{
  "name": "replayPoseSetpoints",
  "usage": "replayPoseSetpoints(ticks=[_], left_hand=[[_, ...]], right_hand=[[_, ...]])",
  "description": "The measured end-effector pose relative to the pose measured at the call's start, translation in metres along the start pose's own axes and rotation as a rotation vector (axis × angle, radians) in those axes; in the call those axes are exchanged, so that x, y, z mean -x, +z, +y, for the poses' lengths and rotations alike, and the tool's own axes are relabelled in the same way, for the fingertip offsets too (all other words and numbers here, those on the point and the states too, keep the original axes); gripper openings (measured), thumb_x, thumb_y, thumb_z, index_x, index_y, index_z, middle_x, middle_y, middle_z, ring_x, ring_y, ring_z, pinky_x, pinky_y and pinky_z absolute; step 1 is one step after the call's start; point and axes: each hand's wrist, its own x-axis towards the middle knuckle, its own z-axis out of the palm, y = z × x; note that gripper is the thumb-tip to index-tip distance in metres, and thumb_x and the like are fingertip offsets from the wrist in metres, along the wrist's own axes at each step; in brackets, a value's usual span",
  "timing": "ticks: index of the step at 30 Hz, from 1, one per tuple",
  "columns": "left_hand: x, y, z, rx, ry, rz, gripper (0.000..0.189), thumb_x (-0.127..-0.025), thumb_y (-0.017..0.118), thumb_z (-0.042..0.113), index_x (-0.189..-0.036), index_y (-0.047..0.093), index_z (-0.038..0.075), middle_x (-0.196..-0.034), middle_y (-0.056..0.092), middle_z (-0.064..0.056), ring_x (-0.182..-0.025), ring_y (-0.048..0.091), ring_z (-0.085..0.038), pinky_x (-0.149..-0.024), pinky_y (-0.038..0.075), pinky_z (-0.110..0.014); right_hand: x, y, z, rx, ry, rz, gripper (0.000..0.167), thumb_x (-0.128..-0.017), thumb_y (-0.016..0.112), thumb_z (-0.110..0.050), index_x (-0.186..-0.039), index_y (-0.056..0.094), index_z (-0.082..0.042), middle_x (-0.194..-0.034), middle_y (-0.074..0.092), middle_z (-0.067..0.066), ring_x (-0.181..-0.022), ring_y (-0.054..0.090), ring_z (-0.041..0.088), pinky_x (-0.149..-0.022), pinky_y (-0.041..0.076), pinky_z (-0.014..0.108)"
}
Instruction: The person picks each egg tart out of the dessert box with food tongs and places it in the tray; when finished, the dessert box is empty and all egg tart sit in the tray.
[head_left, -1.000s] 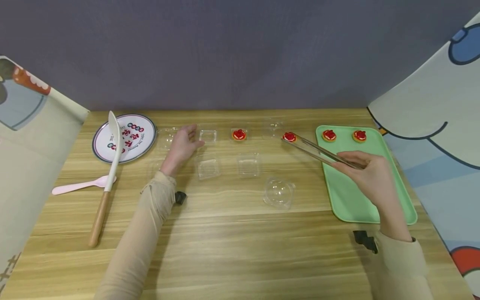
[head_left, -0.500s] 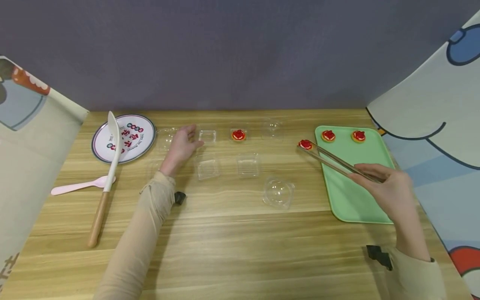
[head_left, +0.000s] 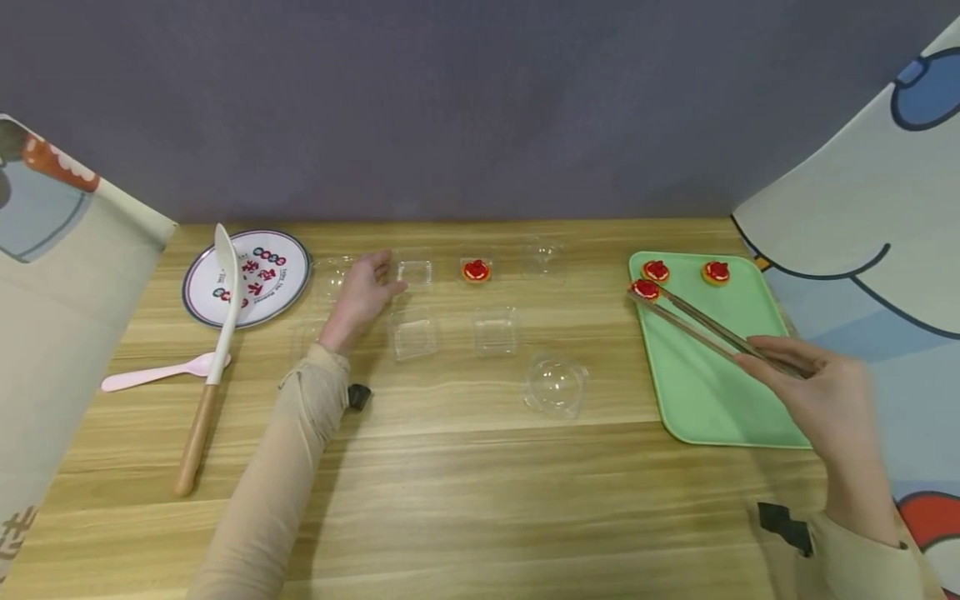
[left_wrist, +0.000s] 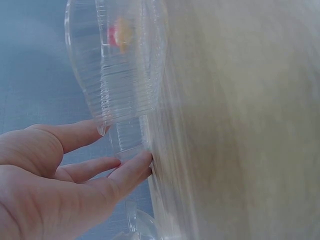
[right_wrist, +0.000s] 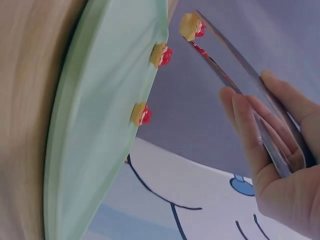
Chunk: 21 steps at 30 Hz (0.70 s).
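My right hand (head_left: pixel 832 392) grips a pair of metal tongs (head_left: pixel 708 325). Their tips pinch a small tart with red topping (head_left: pixel 645 289), raised over the left edge of the green tray (head_left: pixel 727 400). In the right wrist view the tart (right_wrist: pixel 189 26) hangs between the tong tips, its pale base showing. My left hand (head_left: pixel 363 292) rests beside a clear plastic container (head_left: pixel 415 273), fingers loosely bent. In the left wrist view its thumb tip lies right at the clear plastic rim (left_wrist: pixel 102 125). Another tart (head_left: pixel 476 270) sits in the container to the right.
Two tarts (head_left: pixel 656 271) (head_left: pixel 716 272) sit at the tray's far end. Several other clear containers (head_left: pixel 495 331) and a domed lid (head_left: pixel 557 385) lie on the table. At left are a printed plate (head_left: pixel 281 292), a long-handled white spoon (head_left: pixel 225 333) and a pink spoon (head_left: pixel 157 373).
My right hand has moved right and slightly toward me, carrying the tart in the tongs from over the table to the tray's left edge. The left hand has stayed in place.
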Motion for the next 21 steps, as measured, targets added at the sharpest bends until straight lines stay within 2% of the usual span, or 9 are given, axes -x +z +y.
replayPoseSetpoints(ticks=[5, 11, 13, 21], left_hand=[[0.000, 0.000, 0.000, -0.001, 0.000, -0.001, 0.071, -0.101, 0.067, -0.003, -0.161, 0.029, -0.012, -0.168, 0.028, -0.031, -0.155, 0.034, -0.043, -0.128, 0.034, -0.044], [0.001, 0.000, 0.000, -0.001, -0.001, -0.003, 0.071, -0.102, 0.066, -0.005, -0.161, 0.028, -0.013, -0.168, 0.027, -0.032, -0.155, 0.034, -0.043, -0.128, 0.034, -0.044], [0.001, 0.000, 0.000, 0.003, -0.004, -0.003, 0.071, -0.101, 0.065, -0.005, -0.161, 0.028, -0.013, -0.168, 0.027, -0.032, -0.155, 0.033, -0.043, -0.128, 0.034, -0.044], [0.000, 0.001, 0.001, 0.007, 0.003, -0.005, 0.071, -0.102, 0.067, -0.004, -0.160, 0.029, -0.014, -0.168, 0.028, -0.032, -0.155, 0.034, -0.043, -0.128, 0.034, -0.044]], right_hand=[[0.006, -0.005, 0.005, 0.040, 0.015, 0.022, 0.031, -0.094, 0.086, -0.017, -0.122, 0.080, -0.006, -0.090, 0.070, -0.038, -0.082, 0.065, -0.020, -0.070, 0.051, -0.001], [0.012, -0.004, 0.013, 0.142, 0.056, 0.031, 0.047, -0.096, 0.084, -0.025, -0.128, 0.073, 0.007, -0.087, 0.060, -0.046, -0.080, 0.060, -0.025, -0.067, 0.048, -0.002], [0.013, -0.004, 0.014, 0.144, 0.070, 0.029, 0.049, -0.096, 0.084, -0.025, -0.129, 0.071, 0.010, -0.087, 0.059, -0.047, -0.080, 0.060, -0.025, -0.067, 0.049, -0.001], [0.018, -0.004, 0.022, 0.177, 0.105, 0.039, 0.053, -0.096, 0.084, -0.028, -0.130, 0.070, 0.011, -0.086, 0.055, -0.049, -0.078, 0.057, -0.027, -0.065, 0.045, -0.003]])
